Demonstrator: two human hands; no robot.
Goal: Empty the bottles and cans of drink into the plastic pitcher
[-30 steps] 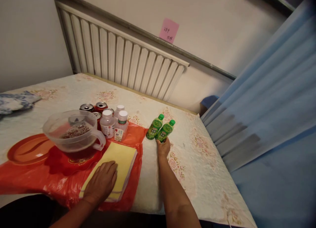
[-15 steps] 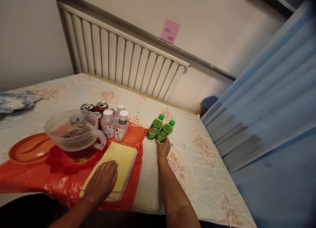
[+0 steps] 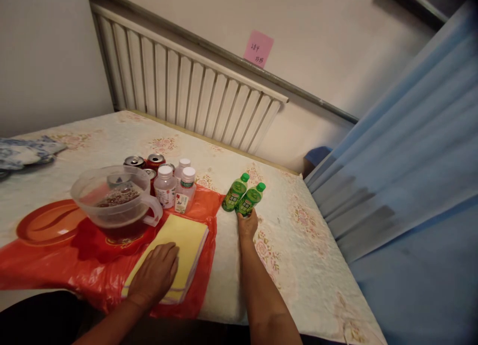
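Bottle (image 3: 250,200) gripped low in the right hand (image 3: 248,225)
Yellow cloth (image 3: 188,235) is partly covered by the left hand (image 3: 156,271), laid flat.

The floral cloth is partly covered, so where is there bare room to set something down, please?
Bare floral cloth lies between the right hand and blue curtain, and between the cans and radiator. It is crowded around the pitcher, cans and white-capped bottles.

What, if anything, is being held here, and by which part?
The right hand holds the nearer green bottle by its lower end. The left hand lies flat on the folded yellow cloth, not gripping it.
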